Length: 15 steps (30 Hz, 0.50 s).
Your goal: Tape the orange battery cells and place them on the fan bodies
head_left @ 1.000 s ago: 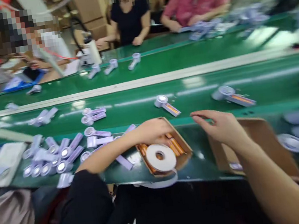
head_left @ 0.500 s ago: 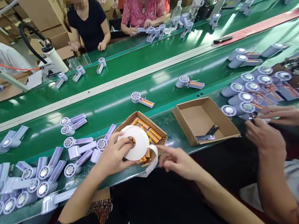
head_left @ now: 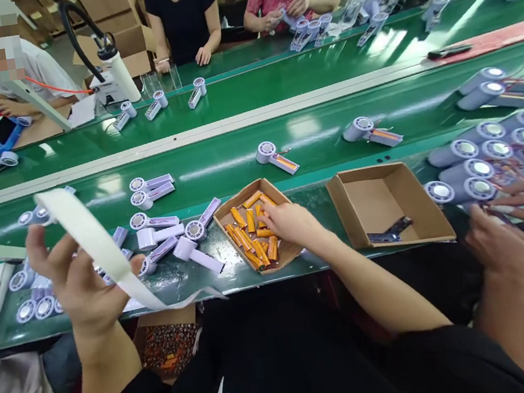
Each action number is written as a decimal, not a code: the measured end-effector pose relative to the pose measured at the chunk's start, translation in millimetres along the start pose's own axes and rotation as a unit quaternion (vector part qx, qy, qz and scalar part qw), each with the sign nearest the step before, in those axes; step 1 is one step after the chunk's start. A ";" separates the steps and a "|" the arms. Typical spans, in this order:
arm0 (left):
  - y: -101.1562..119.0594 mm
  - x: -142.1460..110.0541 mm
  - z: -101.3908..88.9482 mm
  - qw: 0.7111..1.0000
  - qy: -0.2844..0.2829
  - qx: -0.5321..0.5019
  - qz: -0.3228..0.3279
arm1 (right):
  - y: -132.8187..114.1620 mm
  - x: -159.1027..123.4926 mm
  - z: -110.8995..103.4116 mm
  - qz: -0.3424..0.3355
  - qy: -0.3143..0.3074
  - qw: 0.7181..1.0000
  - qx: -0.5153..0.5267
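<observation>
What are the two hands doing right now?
Left hand: closed on the white tape roll, lifted up.
Right hand: reaching into the box of orange batteries; grip cannot be told.

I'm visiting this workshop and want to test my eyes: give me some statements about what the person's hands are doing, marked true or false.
1. The left hand holds up a white strip. True.
2. The right hand rests in the box of orange batteries. True.
3. The other cardboard box is full of batteries. False: it holds only a small dark piece.
4. The green belt is bare. False: small fans lie on it.
</observation>
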State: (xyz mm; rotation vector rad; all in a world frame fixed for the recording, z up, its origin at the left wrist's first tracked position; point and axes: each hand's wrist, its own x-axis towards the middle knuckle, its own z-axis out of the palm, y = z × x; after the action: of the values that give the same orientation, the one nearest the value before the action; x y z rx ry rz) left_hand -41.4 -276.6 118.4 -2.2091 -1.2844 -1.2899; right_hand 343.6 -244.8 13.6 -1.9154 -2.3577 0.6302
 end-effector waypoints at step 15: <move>64.0 -60.1 87.1 0.944 -0.285 -0.096 0.132 | 31.0 39.7 7.0 -0.017 -0.012 0.999 0.047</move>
State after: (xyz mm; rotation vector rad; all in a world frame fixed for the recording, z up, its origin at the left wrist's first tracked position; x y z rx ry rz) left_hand 46.3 -293.2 32.7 -2.9117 -0.9973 -0.7200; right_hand 361.0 -204.5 -11.8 -1.8358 -2.3256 0.7517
